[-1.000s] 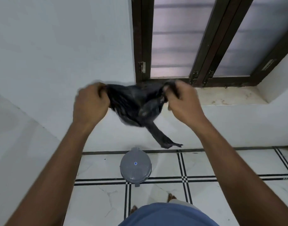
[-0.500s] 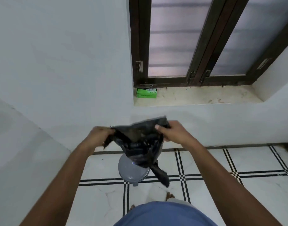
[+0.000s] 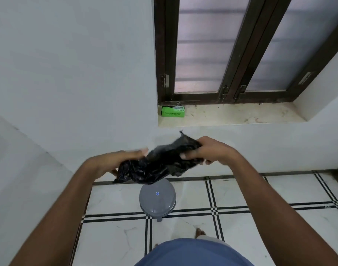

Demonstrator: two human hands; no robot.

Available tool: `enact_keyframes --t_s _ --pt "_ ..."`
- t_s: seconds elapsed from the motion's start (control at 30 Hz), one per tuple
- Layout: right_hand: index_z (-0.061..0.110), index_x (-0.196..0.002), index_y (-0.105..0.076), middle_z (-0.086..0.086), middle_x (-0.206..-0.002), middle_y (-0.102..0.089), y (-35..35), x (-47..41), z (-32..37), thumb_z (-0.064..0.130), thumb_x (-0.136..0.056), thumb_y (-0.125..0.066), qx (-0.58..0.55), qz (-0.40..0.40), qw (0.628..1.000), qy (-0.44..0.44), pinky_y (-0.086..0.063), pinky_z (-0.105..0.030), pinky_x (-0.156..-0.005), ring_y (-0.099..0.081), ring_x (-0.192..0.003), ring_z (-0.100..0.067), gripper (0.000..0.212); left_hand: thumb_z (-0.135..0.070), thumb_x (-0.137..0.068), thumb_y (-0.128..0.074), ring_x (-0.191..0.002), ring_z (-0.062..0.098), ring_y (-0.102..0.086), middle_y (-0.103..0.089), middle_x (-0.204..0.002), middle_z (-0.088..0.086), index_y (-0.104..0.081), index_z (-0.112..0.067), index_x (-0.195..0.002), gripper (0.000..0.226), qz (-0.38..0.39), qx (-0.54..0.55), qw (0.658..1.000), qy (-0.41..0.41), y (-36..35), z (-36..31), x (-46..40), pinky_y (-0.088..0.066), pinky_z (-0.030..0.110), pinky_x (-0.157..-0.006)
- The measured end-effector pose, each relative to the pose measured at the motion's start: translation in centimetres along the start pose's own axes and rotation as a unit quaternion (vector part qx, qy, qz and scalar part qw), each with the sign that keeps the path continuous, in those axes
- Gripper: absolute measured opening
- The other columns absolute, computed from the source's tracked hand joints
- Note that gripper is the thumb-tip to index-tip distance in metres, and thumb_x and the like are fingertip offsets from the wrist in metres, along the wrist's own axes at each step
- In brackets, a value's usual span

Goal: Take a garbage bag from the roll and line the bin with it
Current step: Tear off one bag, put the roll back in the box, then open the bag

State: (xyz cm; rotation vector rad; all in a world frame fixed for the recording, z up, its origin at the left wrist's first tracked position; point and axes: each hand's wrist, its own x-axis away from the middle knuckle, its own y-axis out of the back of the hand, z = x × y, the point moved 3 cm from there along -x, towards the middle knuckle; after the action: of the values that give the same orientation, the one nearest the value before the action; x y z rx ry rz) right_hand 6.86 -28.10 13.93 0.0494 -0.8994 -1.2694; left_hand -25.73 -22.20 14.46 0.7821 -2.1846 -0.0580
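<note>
I see both of my bare hands raised in front of me, with a crumpled black plastic garbage bag (image 3: pixel 160 164) bunched between them. My right hand (image 3: pixel 212 152) is closed around the upper right end of the bag, fingers curled over the film and thumb pressed against its front. My left hand (image 3: pixel 114 162) sits lower and to the left, its fingers partly extended and blurred, cupping the bag's lower left end from behind; I cannot tell how firmly it grips, but the plastic rests against its palm. The bag is still wadded up, not spread open, and hangs in the air directly above the round grey plastic bin (image 3: pixel 157 200), whose lid is closed and shows a small blue dot near its centre. The bin stands on the white tiled floor with black grid lines (image 3: pixel 250 196), close to the white wall. Beyond the bag, on the pale stone window sill (image 3: pixel 241 114), a green cardboard box of garbage bags (image 3: pixel 173 111) lies at the sill's left end, just below the dark brown window frame (image 3: pixel 233 54). My blue shirt (image 3: pixel 193 254) fills the bottom edge of the view.
</note>
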Motion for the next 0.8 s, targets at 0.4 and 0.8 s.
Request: enact_keyframes --t_s 0.4,0.8 --pt "0.015 -0.110 -0.082 -0.006 -0.097 -0.076 4.3 3.0 7.6 0.026 -0.105 -0.073 0.031 -0.168 0.978 0.120 -0.060 -0.031 -0.067 -0.065 -0.085 -0.020 0.016 -0.039 -0.113 -0.047 -0.080 0.032 -0.065 -0.066 -0.078 0.009 -0.062 -0.005 -0.077 0.052 -0.583 -0.055 0.784 -0.206 4.9 -4.8 1.7 -0.044 0.033 -0.073" --pt "0.008 -0.135 -0.072 -0.020 -0.129 -0.073 -10.3 -1.0 -7.4 0.010 -0.098 -0.052 0.264 0.080 0.954 -0.116 -0.066 -0.041 -0.081 -0.077 -0.107 -0.040 0.041 -0.022 -0.105 -0.056 -0.093 0.028 -0.068 -0.076 -0.098 0.013 -0.065 -0.015 -0.078 0.030 -0.036 -0.297 0.953 0.049 -7.5 12.9 -7.6 -0.045 0.032 -0.073"
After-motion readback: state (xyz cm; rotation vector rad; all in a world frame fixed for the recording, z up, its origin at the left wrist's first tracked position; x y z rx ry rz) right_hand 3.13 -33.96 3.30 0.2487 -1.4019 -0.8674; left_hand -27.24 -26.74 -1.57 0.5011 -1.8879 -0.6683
